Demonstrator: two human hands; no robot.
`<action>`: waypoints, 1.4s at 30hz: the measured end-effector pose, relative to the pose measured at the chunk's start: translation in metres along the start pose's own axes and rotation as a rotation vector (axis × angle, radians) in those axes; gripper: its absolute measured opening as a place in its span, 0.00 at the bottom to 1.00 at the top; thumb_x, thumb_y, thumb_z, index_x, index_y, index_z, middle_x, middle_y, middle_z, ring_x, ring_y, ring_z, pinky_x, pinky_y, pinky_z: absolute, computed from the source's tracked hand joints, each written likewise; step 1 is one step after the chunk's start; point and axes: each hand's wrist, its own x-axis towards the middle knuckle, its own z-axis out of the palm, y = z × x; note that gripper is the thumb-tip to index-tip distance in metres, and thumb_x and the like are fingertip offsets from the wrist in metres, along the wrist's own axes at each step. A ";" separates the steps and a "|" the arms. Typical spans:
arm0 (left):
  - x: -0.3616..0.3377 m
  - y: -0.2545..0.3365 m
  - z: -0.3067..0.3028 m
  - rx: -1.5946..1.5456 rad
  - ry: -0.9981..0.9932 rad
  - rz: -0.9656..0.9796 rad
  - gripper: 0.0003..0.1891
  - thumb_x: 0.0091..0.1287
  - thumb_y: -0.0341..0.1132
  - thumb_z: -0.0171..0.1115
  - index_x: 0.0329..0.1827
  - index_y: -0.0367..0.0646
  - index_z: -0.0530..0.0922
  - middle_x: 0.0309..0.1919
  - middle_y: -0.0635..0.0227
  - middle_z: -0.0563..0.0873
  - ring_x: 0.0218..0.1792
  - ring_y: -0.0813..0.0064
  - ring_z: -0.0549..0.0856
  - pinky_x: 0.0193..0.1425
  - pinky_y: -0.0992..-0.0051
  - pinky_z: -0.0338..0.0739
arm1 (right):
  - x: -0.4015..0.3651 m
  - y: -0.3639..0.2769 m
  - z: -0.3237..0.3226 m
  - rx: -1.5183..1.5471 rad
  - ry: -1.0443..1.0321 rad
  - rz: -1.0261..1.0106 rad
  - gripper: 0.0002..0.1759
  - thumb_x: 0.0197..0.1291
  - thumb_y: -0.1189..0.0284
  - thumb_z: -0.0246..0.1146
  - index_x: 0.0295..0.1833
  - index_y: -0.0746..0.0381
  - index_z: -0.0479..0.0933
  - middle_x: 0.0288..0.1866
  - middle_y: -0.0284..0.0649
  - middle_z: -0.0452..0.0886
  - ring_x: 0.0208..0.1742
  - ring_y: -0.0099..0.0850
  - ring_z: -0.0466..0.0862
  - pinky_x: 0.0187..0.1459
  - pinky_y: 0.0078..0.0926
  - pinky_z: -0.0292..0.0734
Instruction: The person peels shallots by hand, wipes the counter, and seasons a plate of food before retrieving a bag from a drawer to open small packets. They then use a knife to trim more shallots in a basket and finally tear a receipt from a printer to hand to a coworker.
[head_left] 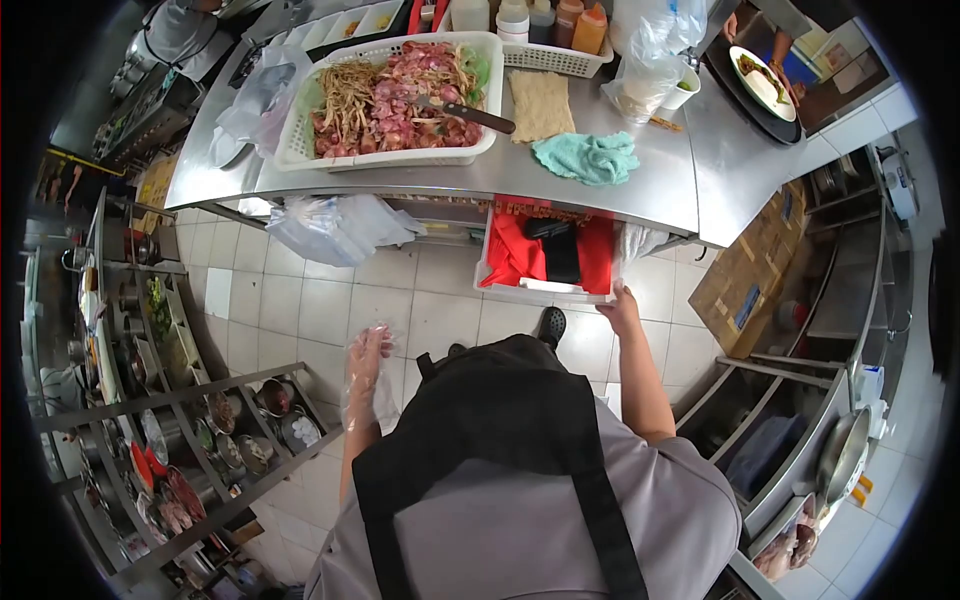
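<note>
Our right hand (622, 305), fingers grasping the drawer (545, 291) rim below the table (650, 190) edge, our gloved left hand (365, 365), fingers released

It was a commercial kitchen: beyond the right hand (622, 306), a long stainless-steel counter (560, 196) bore a white plastic basket (390, 157) of raw meat (412, 100).

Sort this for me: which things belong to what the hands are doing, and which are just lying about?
In hand: right hand on the front edge of the open drawer; red cloth and black item inside it; left hand, in a plastic glove, holding nothing.
Lying about: basket of meat, knife, teal cloth, sauce bottles, plastic bags.
</note>
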 end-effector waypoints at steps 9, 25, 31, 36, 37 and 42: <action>-0.011 -0.011 0.008 -0.027 0.001 -0.051 0.17 0.66 0.44 0.54 0.45 0.39 0.80 0.33 0.66 0.83 0.30 0.77 0.81 0.33 0.79 0.74 | 0.052 -0.019 0.039 -0.123 -0.046 -0.240 0.27 0.63 0.66 0.52 0.66 0.64 0.58 0.55 0.48 0.72 0.47 0.41 0.79 0.41 0.35 0.80; -0.011 -0.001 0.029 -0.046 0.082 -0.039 0.18 0.67 0.44 0.51 0.45 0.37 0.79 0.33 0.66 0.82 0.31 0.77 0.81 0.34 0.79 0.73 | 0.000 -0.002 0.125 -1.616 -0.247 -0.975 0.19 0.55 0.64 0.60 0.50 0.62 0.73 0.47 0.46 0.77 0.52 0.44 0.75 0.54 0.39 0.69; -0.010 -0.004 0.032 -0.075 0.096 -0.035 0.18 0.68 0.44 0.51 0.46 0.37 0.79 0.33 0.66 0.82 0.31 0.77 0.81 0.34 0.78 0.74 | -0.009 -0.010 0.089 -1.570 -0.572 -0.834 0.18 0.45 0.69 0.66 0.45 0.60 0.75 0.44 0.42 0.80 0.50 0.39 0.77 0.51 0.35 0.73; -0.009 -0.001 0.033 -0.113 0.145 -0.032 0.18 0.68 0.43 0.51 0.46 0.36 0.79 0.33 0.66 0.82 0.30 0.77 0.81 0.33 0.79 0.74 | -0.007 0.003 0.073 -1.596 -0.927 -0.720 0.22 0.42 0.59 0.70 0.42 0.59 0.75 0.39 0.42 0.80 0.45 0.40 0.79 0.46 0.36 0.73; -0.010 0.000 0.033 -0.113 0.145 -0.013 0.18 0.68 0.43 0.51 0.46 0.36 0.79 0.32 0.66 0.82 0.30 0.77 0.81 0.33 0.79 0.74 | -0.007 0.001 0.074 -1.596 -0.929 -0.719 0.22 0.42 0.59 0.70 0.42 0.59 0.75 0.39 0.42 0.80 0.45 0.40 0.79 0.46 0.36 0.73; -0.013 0.003 0.034 -0.099 0.153 -0.012 0.18 0.68 0.43 0.52 0.46 0.36 0.79 0.32 0.66 0.82 0.30 0.77 0.81 0.33 0.79 0.74 | 0.040 -0.007 0.089 -1.452 -0.888 -0.513 0.19 0.50 0.56 0.65 0.37 0.61 0.79 0.34 0.44 0.82 0.39 0.38 0.82 0.41 0.33 0.74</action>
